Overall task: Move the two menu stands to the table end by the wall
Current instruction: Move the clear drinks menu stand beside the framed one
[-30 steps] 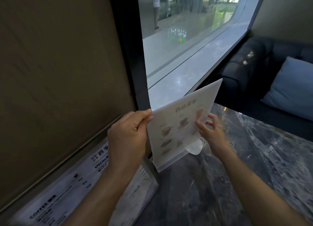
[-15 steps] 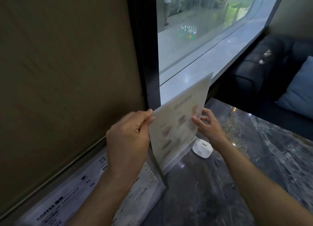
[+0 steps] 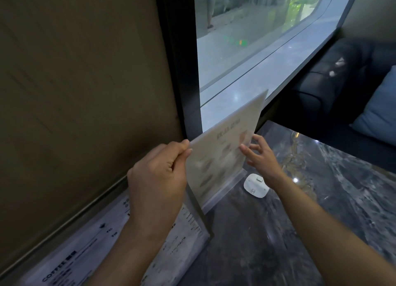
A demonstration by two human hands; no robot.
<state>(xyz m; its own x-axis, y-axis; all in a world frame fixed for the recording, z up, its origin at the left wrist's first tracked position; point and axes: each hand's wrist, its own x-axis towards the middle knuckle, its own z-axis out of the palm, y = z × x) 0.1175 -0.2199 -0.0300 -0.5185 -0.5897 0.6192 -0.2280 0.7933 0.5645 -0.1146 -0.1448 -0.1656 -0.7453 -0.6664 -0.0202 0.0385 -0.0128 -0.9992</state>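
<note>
A person's left hand (image 3: 158,178) pinches the second menu stand (image 3: 222,157) upright on the table (image 3: 278,243) near the wall (image 3: 85,93), right hand (image 3: 260,157) open against it, while the coffee menu (image 3: 102,249) already leans there; letting go seems next.

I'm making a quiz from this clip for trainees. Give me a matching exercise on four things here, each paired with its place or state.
Things:
1. drinks menu stand
2. coffee menu stand
3. white puck
4. blue cushion

Places or states:
A. on the dark sofa
B. leaning along the wall
C. lying flat on the marble table
D. pinched by the left hand

Pairs: 1-D, 2-B, 3-C, 4-A
</note>
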